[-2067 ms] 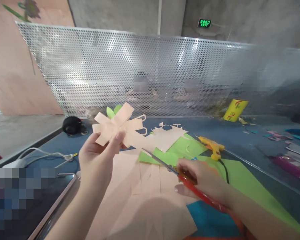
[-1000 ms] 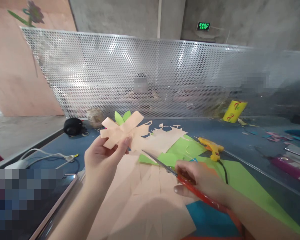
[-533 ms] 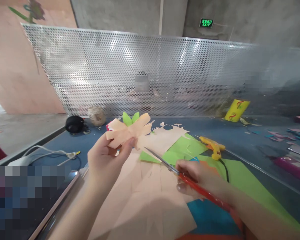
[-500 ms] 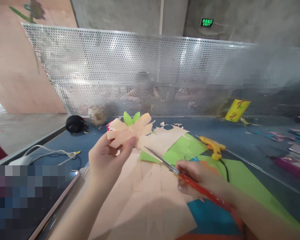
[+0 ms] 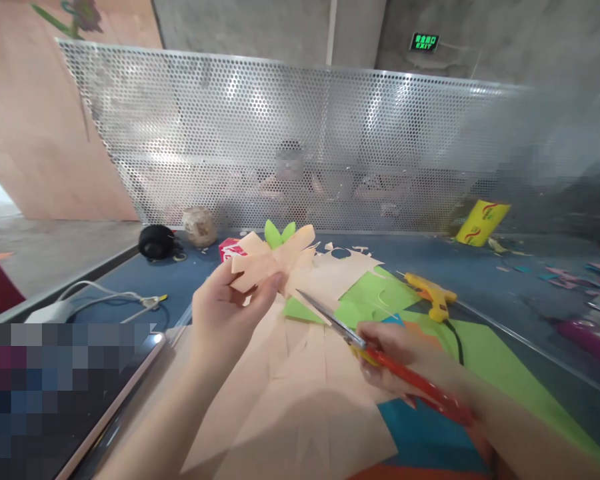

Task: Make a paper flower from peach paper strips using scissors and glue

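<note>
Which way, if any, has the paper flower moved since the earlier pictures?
Yes, downward. Earlier the flower overlapped the mesh screen; now it barely reaches the screen's base.

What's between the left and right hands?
In the head view, the scissors in the right hand point toward the left hand and its paper flower, blades over peach paper sheets lying flat on the table.

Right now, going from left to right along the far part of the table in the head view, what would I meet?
black round object, beige ball, red box, peach paper flower in the left hand, yellow glue gun, yellow tube
</note>
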### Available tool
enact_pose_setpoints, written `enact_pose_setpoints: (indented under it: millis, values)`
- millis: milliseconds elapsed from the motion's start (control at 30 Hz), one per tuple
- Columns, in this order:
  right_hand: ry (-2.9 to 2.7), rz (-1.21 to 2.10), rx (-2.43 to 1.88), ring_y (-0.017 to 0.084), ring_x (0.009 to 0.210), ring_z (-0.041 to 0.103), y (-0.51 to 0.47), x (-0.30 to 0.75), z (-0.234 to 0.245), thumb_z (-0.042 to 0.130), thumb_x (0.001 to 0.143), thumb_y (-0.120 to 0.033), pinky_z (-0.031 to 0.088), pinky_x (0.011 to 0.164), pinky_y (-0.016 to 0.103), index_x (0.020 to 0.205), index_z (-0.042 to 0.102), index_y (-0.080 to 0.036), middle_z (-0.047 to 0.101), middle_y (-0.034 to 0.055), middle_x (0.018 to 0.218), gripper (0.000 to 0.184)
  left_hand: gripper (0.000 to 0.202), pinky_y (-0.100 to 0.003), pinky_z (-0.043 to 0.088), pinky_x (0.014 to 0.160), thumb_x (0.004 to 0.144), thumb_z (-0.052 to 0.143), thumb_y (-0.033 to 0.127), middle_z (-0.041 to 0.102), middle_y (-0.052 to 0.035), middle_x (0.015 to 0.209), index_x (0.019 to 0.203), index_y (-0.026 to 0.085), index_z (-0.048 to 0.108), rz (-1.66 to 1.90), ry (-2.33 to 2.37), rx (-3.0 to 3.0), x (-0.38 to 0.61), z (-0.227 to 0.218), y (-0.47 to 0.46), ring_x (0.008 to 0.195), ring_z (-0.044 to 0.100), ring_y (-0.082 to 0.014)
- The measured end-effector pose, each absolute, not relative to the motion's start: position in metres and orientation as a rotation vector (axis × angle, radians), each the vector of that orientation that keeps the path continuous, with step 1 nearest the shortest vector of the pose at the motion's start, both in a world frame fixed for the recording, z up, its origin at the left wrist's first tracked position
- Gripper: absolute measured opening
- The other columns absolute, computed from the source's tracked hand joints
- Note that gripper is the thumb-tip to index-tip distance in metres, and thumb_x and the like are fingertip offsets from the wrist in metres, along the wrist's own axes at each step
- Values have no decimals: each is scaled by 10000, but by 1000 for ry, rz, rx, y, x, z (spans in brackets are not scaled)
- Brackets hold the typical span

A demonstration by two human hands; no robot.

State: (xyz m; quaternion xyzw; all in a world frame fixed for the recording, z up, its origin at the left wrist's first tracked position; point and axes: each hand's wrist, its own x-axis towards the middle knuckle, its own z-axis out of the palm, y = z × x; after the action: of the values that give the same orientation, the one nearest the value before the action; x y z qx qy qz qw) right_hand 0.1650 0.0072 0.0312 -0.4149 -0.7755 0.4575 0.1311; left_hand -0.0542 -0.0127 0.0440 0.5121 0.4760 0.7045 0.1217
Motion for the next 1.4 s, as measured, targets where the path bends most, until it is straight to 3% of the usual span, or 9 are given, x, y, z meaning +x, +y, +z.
enact_pose_setpoints:
  millis: [133,500,900,1400]
  values:
    - [-2224,1531,-1119,29,401,356,7,166,38,544,769,-342,310,338,150,748,401,-188,392,-55,630,211,142,-264,511,521,619,696,203,678,-26,714,748,217,641,2056,1400,1499,-55,43,-12,644,625,-175]
    - [-2228,1573,-1115,15,405,357,7,164,39,579,765,-346,310,367,146,730,373,-184,377,-74,601,264,128,-195,463,491,617,687,192,663,6,662,731,194,629,2052,1458,1542,-53,43,-13,589,589,-114]
    - [-2141,1600,-1082,33,368,316,6,164,33,539,786,-357,237,344,187,720,381,-203,363,-76,547,231,141,-180,483,552,616,688,169,677,9,711,739,198,626,2056,1366,1582,-53,41,-11,653,619,-117]
    - [-2170,1617,-1129,21,370,353,5,163,37,579,757,-387,284,331,161,748,397,-187,392,-71,599,271,108,-161,484,519,651,671,180,679,25,683,742,199,614,1997,1385,1689,-54,37,-11,633,629,-108]
